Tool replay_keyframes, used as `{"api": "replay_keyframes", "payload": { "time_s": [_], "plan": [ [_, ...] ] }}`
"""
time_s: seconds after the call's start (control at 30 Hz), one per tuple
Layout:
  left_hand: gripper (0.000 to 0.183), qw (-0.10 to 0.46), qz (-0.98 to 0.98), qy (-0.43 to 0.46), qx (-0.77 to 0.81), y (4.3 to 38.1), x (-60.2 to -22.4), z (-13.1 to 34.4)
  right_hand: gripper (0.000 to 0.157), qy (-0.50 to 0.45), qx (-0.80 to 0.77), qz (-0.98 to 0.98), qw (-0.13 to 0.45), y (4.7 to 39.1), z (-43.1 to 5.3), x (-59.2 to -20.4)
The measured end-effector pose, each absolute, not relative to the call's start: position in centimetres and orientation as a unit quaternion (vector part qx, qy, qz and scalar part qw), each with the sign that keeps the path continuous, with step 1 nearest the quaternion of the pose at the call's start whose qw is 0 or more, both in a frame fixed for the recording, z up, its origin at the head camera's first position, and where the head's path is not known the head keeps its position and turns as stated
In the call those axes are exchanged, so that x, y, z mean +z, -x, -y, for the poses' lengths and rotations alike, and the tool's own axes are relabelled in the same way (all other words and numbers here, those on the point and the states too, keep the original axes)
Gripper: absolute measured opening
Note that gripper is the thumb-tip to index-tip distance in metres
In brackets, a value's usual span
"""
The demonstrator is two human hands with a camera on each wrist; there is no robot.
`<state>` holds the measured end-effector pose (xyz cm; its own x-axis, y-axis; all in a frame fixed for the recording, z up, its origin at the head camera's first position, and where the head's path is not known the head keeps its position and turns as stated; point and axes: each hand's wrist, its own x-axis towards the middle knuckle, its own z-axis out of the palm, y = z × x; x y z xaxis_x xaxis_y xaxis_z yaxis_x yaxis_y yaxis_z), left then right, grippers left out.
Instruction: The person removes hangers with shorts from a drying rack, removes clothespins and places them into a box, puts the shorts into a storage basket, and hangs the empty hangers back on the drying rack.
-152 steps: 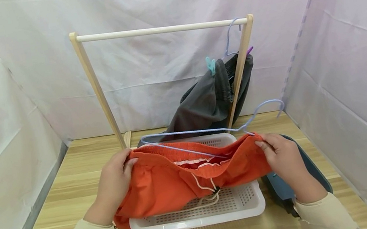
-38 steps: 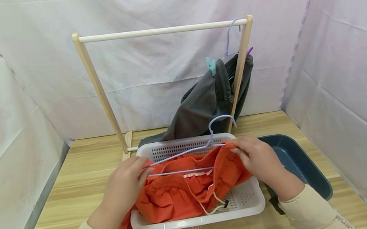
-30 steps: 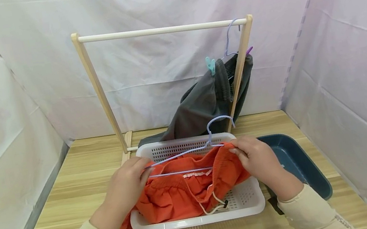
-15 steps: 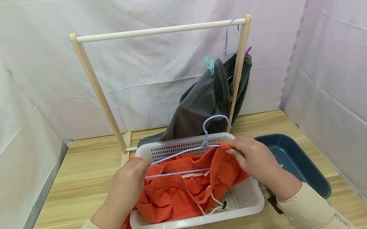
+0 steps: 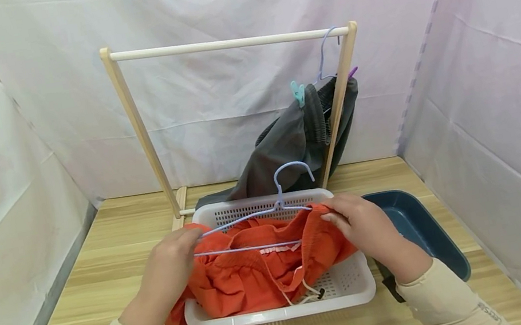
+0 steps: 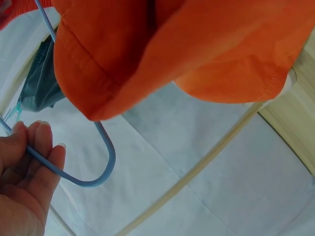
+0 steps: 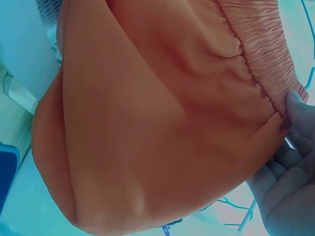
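Observation:
My left hand [image 5: 168, 263] holds the left end of a light-blue wire hanger [image 5: 239, 222]. In the left wrist view its fingers curl round the hanger wire [image 6: 81, 183], below an orange hem. My right hand [image 5: 362, 223] pinches the gathered waistband of orange drawstring shorts [image 5: 246, 287]; the right wrist view shows its thumb on the waistband [image 7: 261, 54]. The hanger's right end goes inside the waistband, hidden by cloth, while its hook points up and right. The shorts sag over a white perforated basket [image 5: 282, 314], their cream drawstring hanging at the front.
Behind the basket stands a wooden rack with a white rail [image 5: 219, 45]. Dark grey trousers [image 5: 284, 146] hang at its right on another blue hanger, with a teal clip [image 5: 299, 93] and a purple clip [image 5: 352, 72]. A dark blue tray [image 5: 433, 236] lies at the right.
Five seconds ago both hands gripped the waistband, with the hanger's hook far right. Since then my left hand has taken the hanger's left end, and the hanger has slid left. My right hand keeps the waistband.

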<state>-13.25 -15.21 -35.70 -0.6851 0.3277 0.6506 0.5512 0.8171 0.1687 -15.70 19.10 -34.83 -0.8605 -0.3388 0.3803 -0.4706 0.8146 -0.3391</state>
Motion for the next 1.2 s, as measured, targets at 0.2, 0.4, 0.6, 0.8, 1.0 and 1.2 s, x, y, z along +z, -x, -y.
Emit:
{"api": "replay_keyframes", "payload": {
  "time_s": [0.2,0.4,0.6,0.8,1.0,1.2],
  "plan": [
    [0.029,0.316,0.903,0.228,-0.18,13.0,-35.7,16.3,0.029,-0.196,0.209,0.948,0.136,15.6,-19.2,-34.8],
    [0.028,0.317,0.909,0.21,-0.17,12.8,-35.8,17.5,0.03,-0.189,0.209,0.951,0.128,15.7,-19.2,-35.0],
    [0.029,0.35,0.897,0.214,-0.166,12.7,-35.7,18.6,0.031,-0.185,0.214,0.951,0.122,15.8,-19.2,-35.2],
    [0.022,0.364,0.893,0.202,-0.17,12.5,-35.5,19.8,0.03,-0.184,0.211,0.953,0.118,16.0,-19.4,-35.3],
    [0.02,0.376,0.89,0.201,-0.162,12.4,-35.4,20.7,0.03,-0.18,0.213,0.954,0.114,16.1,-19.5,-35.5],
    [0.025,0.39,0.888,0.187,-0.159,12.1,-35.6,22.0,0.029,-0.176,0.214,0.955,0.11,16.2,-19.6,-35.6]
  ]
}}
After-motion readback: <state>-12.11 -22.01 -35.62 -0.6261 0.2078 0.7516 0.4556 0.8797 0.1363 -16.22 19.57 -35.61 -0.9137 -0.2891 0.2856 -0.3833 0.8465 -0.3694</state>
